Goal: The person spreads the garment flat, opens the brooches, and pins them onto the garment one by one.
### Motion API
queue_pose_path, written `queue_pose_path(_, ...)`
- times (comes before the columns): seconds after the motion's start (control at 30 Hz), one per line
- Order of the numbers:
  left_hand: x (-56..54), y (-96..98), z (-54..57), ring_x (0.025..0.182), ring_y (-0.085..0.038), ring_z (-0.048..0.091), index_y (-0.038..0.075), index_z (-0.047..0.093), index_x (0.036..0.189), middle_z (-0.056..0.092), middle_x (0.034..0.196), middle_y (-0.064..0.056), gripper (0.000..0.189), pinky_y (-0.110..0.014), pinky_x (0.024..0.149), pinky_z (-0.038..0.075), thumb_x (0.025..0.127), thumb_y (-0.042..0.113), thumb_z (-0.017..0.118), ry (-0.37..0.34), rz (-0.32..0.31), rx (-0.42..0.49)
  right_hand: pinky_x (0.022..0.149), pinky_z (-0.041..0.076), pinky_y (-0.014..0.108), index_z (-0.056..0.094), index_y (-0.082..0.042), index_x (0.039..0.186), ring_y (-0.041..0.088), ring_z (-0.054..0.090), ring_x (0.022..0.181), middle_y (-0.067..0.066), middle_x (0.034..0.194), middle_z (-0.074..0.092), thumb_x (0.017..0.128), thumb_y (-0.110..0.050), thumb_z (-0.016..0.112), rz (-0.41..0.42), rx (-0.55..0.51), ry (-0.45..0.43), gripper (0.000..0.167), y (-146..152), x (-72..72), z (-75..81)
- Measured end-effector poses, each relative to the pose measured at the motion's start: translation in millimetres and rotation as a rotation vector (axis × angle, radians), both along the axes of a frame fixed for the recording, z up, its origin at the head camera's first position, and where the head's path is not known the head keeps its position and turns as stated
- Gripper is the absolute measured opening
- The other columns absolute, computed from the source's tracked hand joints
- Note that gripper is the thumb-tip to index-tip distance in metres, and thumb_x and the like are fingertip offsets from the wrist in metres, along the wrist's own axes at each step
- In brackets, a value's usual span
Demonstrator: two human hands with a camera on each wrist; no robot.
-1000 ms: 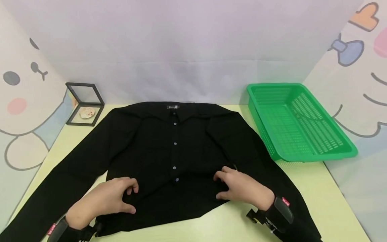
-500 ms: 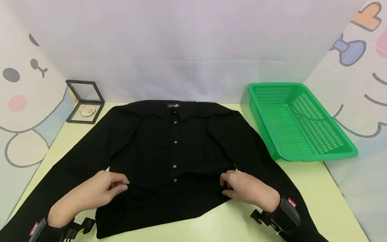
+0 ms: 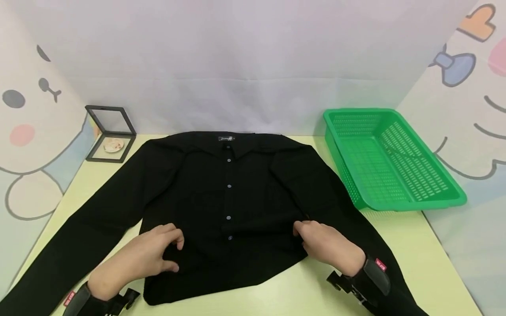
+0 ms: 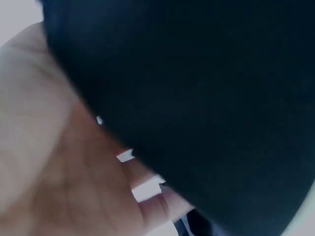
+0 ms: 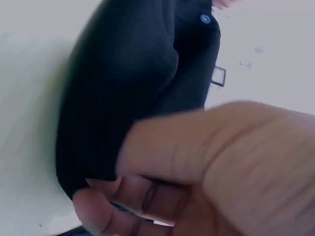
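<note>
A black button-up shirt (image 3: 205,193) with long sleeves lies spread front side up, collar away from me. My left hand (image 3: 138,254) is over its lower left side, thumb and fingers apart; in the left wrist view dark cloth hides part of the fingers. At the lower right side, my right hand (image 3: 328,243) pinches the shirt's edge between thumb and fingers. That pinch also shows in the right wrist view, where the thumb (image 5: 162,147) lies against the cloth.
A green plastic basket (image 3: 419,205) stands at the back right, beside the shirt's right sleeve. At the back left is a black-framed open case (image 3: 128,140) with a small round item inside. Pale yellow table (image 3: 221,305) shows along the shirt's hem.
My left hand went left with its fingertips together, then came back right and spread. The shirt's lower left corner shifted right. My right hand moved slightly right and closed on the edge.
</note>
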State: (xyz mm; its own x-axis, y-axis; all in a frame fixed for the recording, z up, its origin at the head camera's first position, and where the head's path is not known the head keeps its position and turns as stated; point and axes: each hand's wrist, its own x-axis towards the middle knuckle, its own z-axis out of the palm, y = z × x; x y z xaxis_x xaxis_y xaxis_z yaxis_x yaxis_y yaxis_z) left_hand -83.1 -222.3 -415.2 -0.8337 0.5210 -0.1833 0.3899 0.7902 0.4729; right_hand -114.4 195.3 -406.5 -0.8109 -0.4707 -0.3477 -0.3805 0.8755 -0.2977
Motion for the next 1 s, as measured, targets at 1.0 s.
queue_pose_path(1.0, 15.5, -10.3, -3.9, 0.080, -0.002, 0.048, 0.018, 0.064, 0.115, 0.053, 0.093, 0.008, 0.038, -0.028, 0.067, 0.043, 0.084, 0.016, 0.086, -0.232, -0.013, 0.104, 0.064, 0.043, 0.024, 0.069, -0.017, 0.098, 0.005, 0.045, 0.071, -0.005, 0.087, 0.051, 0.093, -0.013, 0.077, 0.111, -0.227, 0.103, 0.010, 8, 9.8, 1.3)
